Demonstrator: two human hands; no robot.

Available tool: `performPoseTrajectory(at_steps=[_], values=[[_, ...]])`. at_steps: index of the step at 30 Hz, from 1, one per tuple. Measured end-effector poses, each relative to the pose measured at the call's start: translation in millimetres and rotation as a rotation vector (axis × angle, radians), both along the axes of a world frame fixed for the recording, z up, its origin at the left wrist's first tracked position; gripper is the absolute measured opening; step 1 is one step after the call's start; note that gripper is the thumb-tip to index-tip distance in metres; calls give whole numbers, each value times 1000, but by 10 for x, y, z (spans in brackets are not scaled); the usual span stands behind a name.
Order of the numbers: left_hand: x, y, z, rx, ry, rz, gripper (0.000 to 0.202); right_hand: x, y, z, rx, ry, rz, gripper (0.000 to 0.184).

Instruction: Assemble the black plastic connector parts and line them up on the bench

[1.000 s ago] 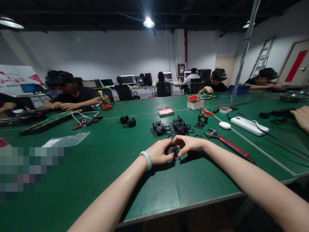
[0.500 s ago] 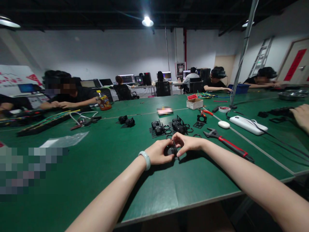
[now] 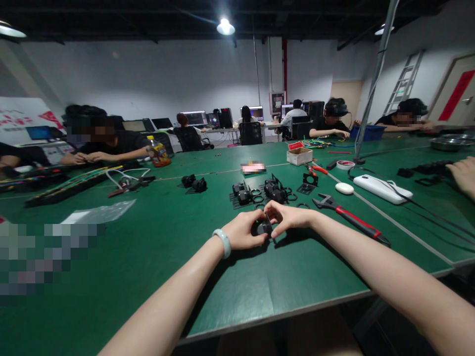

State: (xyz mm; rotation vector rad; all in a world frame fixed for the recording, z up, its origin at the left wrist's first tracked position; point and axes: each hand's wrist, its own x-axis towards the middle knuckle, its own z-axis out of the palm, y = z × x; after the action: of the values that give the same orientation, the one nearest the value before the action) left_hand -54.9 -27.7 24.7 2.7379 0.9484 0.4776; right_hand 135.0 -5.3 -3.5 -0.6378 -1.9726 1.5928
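Just above the green table (image 3: 237, 291), my left hand (image 3: 245, 231) wraps thumb and fingers around a small round black part (image 3: 263, 227). From the other side my right hand (image 3: 287, 218) pinches the thin upright black plate (image 3: 270, 226) against that part. Fingers cover much of both pieces. Beyond my hands sit several black parts on slotted bases (image 3: 243, 193), with black rings (image 3: 256, 193) beside them. An L-shaped black bracket (image 3: 309, 182) with a round hole stands to their right. Another pair of black parts (image 3: 195, 183) lies to the left.
Right of my hands lie an adjustable wrench (image 3: 352, 217) with red-black handle, a white oval object (image 3: 344, 188) and a white power bank-like block (image 3: 382, 189). A small box (image 3: 300, 155) and a metal pole (image 3: 374, 79) stand farther back. Another person's hand (image 3: 462, 175) is at the right edge.
The view has tilted slightly. Both hands keep the same grip on the black part and plate, with hardly any movement.
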Motion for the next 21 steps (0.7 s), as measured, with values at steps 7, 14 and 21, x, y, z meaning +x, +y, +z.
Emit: performPoseTrajectory(at_steps=[7,14,21], values=[[9,10,-25,-13,-37,31,31,-1,-8,7,-6,-2,-1,61],[17,16,-30,17,-41,26,31,-4,-16,25,10,-5,-20,60],[32,15,-38,11,-62,46,24,5,-10,11,49,-25,-19,59]])
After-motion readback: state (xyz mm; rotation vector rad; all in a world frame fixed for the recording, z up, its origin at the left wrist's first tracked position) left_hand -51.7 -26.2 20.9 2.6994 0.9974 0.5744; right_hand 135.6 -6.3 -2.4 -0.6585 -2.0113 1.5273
